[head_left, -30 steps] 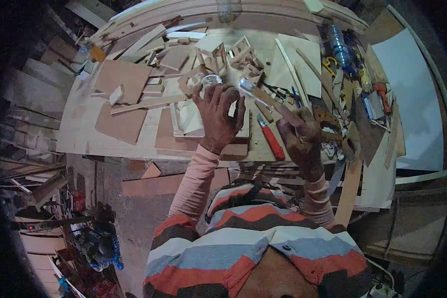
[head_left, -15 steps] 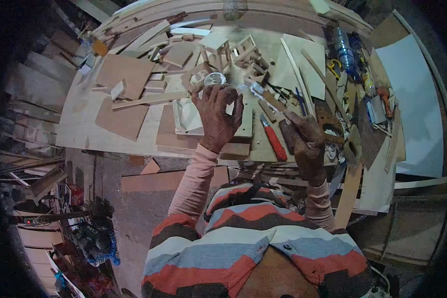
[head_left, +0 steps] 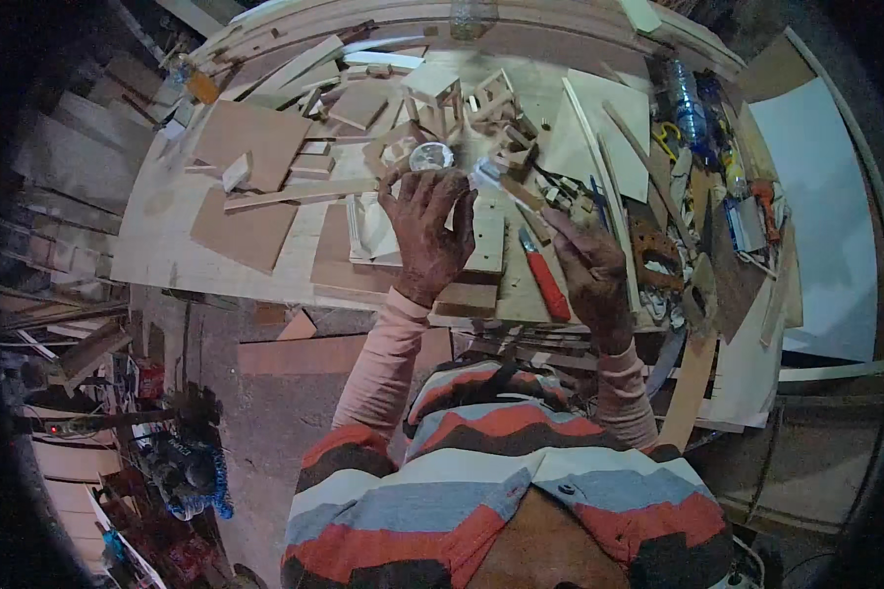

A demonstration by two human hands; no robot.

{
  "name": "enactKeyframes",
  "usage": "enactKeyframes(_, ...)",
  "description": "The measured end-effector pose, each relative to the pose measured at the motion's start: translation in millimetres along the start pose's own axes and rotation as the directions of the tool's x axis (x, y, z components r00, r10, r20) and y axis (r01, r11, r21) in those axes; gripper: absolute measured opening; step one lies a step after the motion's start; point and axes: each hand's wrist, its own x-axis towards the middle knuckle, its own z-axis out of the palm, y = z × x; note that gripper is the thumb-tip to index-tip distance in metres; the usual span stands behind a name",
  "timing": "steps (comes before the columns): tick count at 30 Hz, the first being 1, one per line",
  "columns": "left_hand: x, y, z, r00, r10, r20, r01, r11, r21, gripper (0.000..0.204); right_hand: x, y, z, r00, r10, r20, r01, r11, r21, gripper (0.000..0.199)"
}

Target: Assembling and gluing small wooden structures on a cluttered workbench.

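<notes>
Over a pale board [head_left: 486, 245] on the workbench, my left hand [head_left: 429, 231] is raised with its fingers bent in and the thumb curled toward them. What it pinches, if anything, is hidden. Just beyond its knuckles is a small round tub [head_left: 431, 156] with a whitish inside; I cannot tell whether the fingers touch it. To the right, my right hand [head_left: 591, 270] grips a thin wooden strip [head_left: 525, 195] by its near end. White paste coats the strip's far tip, which points left toward the tub. A red-handled knife [head_left: 543, 282] lies between the hands.
Small wooden frames [head_left: 432, 86] stand behind the tub. Brown flat panels [head_left: 250, 142] and offcuts cover the left side. Rightward are long strips [head_left: 599, 167], a handsaw [head_left: 655, 257], a plastic bottle [head_left: 688, 103] and a large white sheet [head_left: 817, 216].
My right hand has shifted slightly left and down, and the strip's pasted tip is a little nearer the tub. My left hand keeps nearly the same pose. The view has shifted slightly.
</notes>
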Motion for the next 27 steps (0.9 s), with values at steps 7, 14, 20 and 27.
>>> enactKeyframes(7,-1,-2,0,1.0,-0.021,0.004,0.021,1.0,-0.009,0.022,5,-4,-1,1.0,-0.004,-0.022,0.003,0.999,-0.035,0.029)
enactKeyframes(14,-3,-3,-2,0.998,-0.056,0.014,0.055,0.997,0.047,0.024,-8,-11,2,0.992,-0.126,-0.009,0.125,0.988,-0.094,0.031)
enactKeyframes(20,-6,-3,-1,0.999,-0.045,0.013,0.044,0.996,0.074,0.024,3,-5,10,0.987,-0.152,-0.055,0.146,0.985,-0.095,0.031)
enactKeyframes(27,-11,-8,-11,0.995,-0.096,0.001,0.096,0.99,0.102,0.026,-1,-1,-2,0.994,-0.097,0.045,0.1,0.991,-0.092,0.027)
